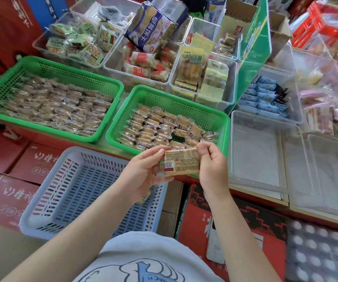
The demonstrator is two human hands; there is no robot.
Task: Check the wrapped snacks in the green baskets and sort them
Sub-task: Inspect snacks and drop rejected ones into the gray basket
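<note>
A small rectangular snack in a clear crinkly wrapper [181,162], printed side and barcode up, is being held between both hands. The grip is closed on it at each end: the left hand [143,169] is cradling and pinching the near-left edge, the right hand [212,161] is pinching the top-right corner. Just beyond the grip, the smaller green perforated plastic basket [211,117] is lying part-filled with like snacks; further left, the larger green basket [66,68] is packed full. Below the grip, a pale blue slotted plastic basket [41,200] is waiting (seemingly for sorted pieces). The wrapper is probably slippery: if one pinch is loosened while the snack is being turned, it could be dropped unchecked into either basket.
</note>
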